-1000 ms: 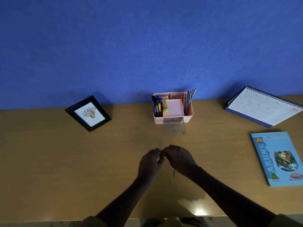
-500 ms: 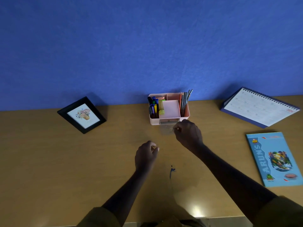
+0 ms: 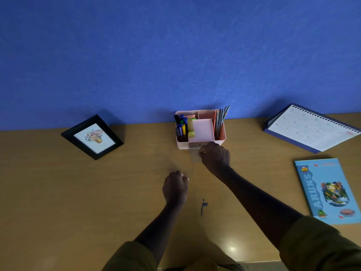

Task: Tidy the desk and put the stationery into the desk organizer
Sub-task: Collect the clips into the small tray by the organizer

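The desk organizer (image 3: 182, 144) stood at the back of the counter (image 3: 58, 192), against the blue wall (image 3: 175, 55), and we judged the task nearly finished. Its left compartment held a cluster of pens (image 3: 180, 127), too tightly packed for a sure count. Its right compartment held a bundle of pencils (image 3: 219, 122), also too close to number. Between them sat 1 pink pad (image 3: 203, 130) and 1 yellow-green piece (image 3: 191, 132).

1 clear drawer (image 3: 194, 156) stood pulled out from the organizer's front. The right hand (image 3: 214, 156) was at this drawer with its fingers (image 3: 203, 151) curled. We could not tell whether they pinched something small or merely touched the drawer.

The left hand (image 3: 174, 187) hovered nearer us, apart from the drawer. Its fingers (image 3: 183, 176) were curled into a loose fist with a pale glint at the tips, and we could not tell what, if anything, they held.

What remained, as we judged it, was 1 small blue piece (image 3: 203, 207) lying loose on the counter between the 2 forearms, plus whatever the hands carried. After that the drawer wanted closing.

Further out we counted 1 picture frame (image 3: 91, 136) at the left, 1 desk calendar (image 3: 310, 128) at the right, and 1 notebook (image 3: 328, 190) lying flat below it.
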### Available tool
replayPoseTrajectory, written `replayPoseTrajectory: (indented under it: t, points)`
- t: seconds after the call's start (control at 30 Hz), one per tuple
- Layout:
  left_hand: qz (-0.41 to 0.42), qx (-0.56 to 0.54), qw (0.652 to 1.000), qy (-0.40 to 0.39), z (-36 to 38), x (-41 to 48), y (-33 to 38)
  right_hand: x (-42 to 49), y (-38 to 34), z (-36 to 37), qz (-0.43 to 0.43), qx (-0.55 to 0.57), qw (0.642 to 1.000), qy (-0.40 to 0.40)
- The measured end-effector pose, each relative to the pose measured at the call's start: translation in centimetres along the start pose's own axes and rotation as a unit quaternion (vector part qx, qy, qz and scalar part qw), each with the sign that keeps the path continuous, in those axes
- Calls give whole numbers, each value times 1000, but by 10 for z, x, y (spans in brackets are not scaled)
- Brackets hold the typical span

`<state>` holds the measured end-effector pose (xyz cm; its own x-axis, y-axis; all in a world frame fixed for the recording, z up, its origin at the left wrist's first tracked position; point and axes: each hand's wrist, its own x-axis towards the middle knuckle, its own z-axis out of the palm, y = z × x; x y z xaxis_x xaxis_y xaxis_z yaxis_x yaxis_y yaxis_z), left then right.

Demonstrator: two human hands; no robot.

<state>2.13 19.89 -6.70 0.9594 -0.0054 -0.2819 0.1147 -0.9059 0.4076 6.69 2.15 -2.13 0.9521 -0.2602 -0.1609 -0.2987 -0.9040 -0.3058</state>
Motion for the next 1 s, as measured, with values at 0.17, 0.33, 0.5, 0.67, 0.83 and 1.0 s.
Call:
replayPoseTrajectory:
  t: [0.17, 0.33, 0.5, 0.67, 0.83, 1.0]
  points:
    - [27, 84, 996, -12, -2, 6, 5, -1, 0, 0, -3, 2, 1000, 12]
    - [111, 159, 981, -31, -2, 3, 9, -6, 0, -7, -25, 23, 999, 41]
    - [176, 218, 958, -57, -1, 4, 9, -25, 1, -14, -44, 36, 994, 94]
    - [204, 225, 951, -60, -1, 5, 6, -60, 4, -10, -58, 67, 992, 92]
    - [206, 187, 960, -38, -5, 7, -1, -84, 10, 5, -81, 77, 993, 36]
    - [242, 128, 961, -26, -15, -13, 7, -91, 14, 10, -151, 50, 987, -28]
